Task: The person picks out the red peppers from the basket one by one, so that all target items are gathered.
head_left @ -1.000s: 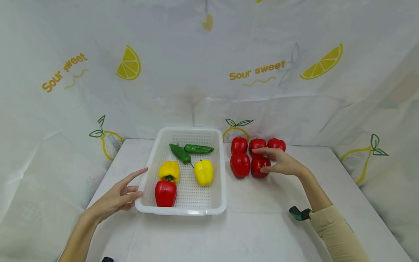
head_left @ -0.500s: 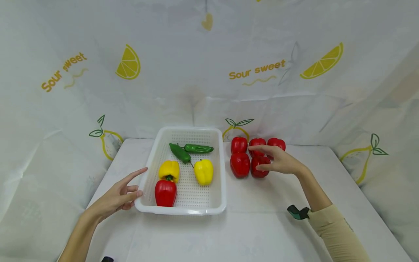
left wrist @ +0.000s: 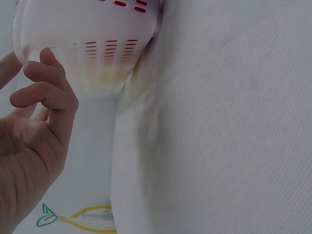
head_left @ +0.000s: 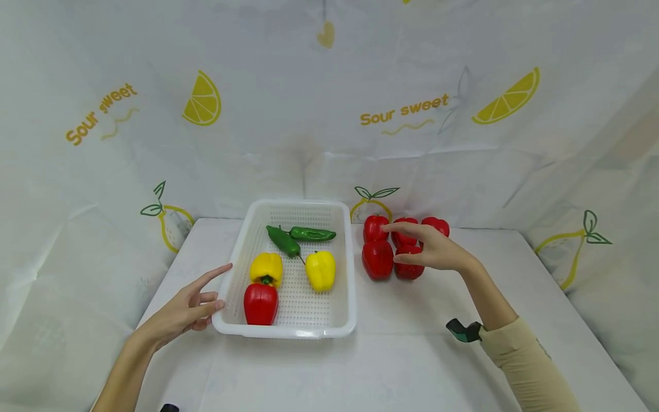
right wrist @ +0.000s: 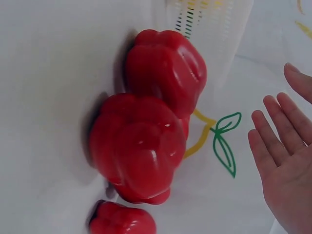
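Note:
My left hand is at the left rim of a white plastic basket. Its index finger reaches straight to the rim and the thumb tip rests there too; the left wrist view shows the other fingers loosely bent beside the basket wall. Over a cluster of red bell peppers hovers my right hand, thumb and fingers spread apart, palm bare in the right wrist view. It partly hides the front right red bell pepper and those behind.
Inside the basket lie two green chili peppers, two yellow bell peppers and one red bell pepper. A white cloth covers the table, and a lemon-print curtain hangs behind it. A dark strap end sticks out by the right sleeve.
My right hand has drifted left across the red bell peppers, its fingertips now overlapping the back left one. The left hand, the basket and the peppers stay where they were.

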`<state>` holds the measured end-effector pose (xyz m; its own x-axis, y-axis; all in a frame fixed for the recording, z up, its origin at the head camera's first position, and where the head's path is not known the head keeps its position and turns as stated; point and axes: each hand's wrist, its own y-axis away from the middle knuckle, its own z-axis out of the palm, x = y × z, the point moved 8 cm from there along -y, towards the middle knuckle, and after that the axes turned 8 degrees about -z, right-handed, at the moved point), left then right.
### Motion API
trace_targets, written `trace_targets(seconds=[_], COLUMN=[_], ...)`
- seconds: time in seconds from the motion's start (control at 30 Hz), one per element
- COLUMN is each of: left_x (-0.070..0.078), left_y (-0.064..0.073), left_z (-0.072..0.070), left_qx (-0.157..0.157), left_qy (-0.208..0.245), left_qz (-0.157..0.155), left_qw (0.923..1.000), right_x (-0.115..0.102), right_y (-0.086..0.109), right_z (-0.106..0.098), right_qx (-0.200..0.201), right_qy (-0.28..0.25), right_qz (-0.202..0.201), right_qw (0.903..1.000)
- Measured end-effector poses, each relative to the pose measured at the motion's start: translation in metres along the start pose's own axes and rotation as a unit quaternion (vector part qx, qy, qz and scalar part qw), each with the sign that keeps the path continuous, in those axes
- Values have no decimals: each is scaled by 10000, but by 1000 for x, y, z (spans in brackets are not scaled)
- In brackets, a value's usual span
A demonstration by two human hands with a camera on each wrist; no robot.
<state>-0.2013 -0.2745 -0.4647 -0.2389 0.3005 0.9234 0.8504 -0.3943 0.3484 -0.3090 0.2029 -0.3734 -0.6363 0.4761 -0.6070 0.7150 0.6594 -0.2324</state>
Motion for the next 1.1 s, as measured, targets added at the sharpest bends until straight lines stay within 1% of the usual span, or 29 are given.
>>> trace_targets(seconds=[0.23, 0.43, 0.73, 0.93, 1.1], left_x=[0, 0, 1, 2, 0], left_y=[0, -1, 0, 0, 1], left_z=[-1, 1, 0, 1, 0], left_qx=[38, -28, -17, -15, 49], left_qy=[7, 16, 30, -16, -30], left_qz=[-56, 42, 66, 46, -70], left_qw=[10000, 10000, 10000, 10000, 10000], right_x=[-14, -27, -51, -62, -74], right_y=[-9, -18, -34, -40, -46], right_z=[0, 3, 9, 18, 22], right_qx=[-41, -147, -253, -427, -486], right_qy=[38, 106, 107, -63, -101], right_qz=[-188, -279, -812, -920, -1164], right_qw=[9998, 9994, 9963, 9948, 9920])
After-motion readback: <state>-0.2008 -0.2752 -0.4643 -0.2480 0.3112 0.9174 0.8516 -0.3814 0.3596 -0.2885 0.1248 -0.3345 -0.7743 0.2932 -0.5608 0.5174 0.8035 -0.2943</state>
